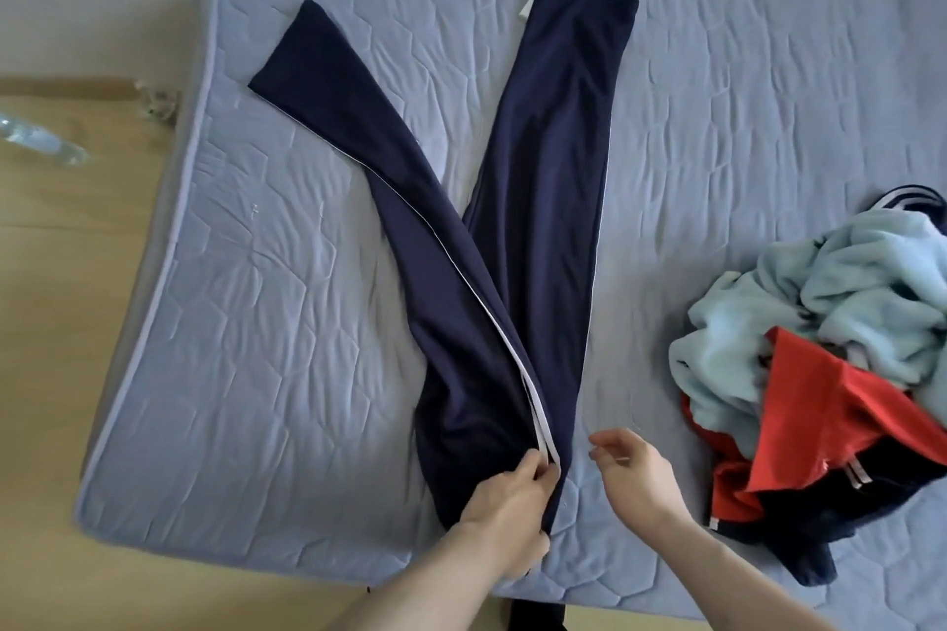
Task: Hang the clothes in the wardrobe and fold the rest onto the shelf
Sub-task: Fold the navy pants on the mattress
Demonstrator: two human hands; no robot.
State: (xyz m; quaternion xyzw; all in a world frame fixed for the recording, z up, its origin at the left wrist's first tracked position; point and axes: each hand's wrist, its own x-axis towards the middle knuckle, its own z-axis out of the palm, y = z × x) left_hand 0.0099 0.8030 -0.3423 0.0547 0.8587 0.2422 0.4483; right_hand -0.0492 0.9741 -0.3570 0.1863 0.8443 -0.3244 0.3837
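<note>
Two hands low: left hand [505, 502] pinching navy trousers [517, 231] waistband; right hand [633, 471] loosely curled, holding nothing

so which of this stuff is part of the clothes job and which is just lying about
Part of the job: navy trousers, held by the left hand; pile of clothes; right hand, holding nothing.

Just lying about: plastic bottle on the floor; mattress under it all.

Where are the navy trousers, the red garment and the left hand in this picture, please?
navy trousers [553, 128], head view, right leg.
red garment [799, 405], head view, flat red panel.
left hand [505, 502], head view, back of hand.
</note>
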